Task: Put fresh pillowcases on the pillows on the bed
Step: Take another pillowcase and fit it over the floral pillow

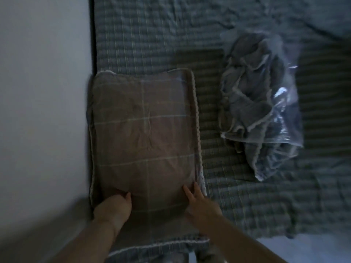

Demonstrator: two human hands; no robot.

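Head camera view, looking down in dim light at two bare forearms reaching onto a bed. The right hand (201, 204) lies flat, its fingers (188, 192) straight and slightly apart, resting on the near right corner of a pillow (144, 111). The left hand (114, 207) presses on the near left corner. Its thumb shows, but the other fingertips are tucked out of sight, so whether they pinch the cloth cannot be told.

Both hands sit at the near end of the pillow. This is probably where the case opens, which suggests they are either seating the pillow inside or starting to pull the case off.

The pillow wears a brown checked pillowcase (161, 149) with pale lace edging (196, 111) down its right side. It lies lengthwise along the left edge of the bed (152, 35), against a plain white wall (43, 92).

Well apart to the right, a clear plastic bag (284, 118) lies on the bed, holding crumpled grey cloth (252, 88) with a similar pale trim. This may be more pillowcases; whether fresh or used is unclear.

The bed has a grey-green quilted cover with fine stripes, rumpled on the right. A patch of pale floor (313, 247) shows at the lower right.
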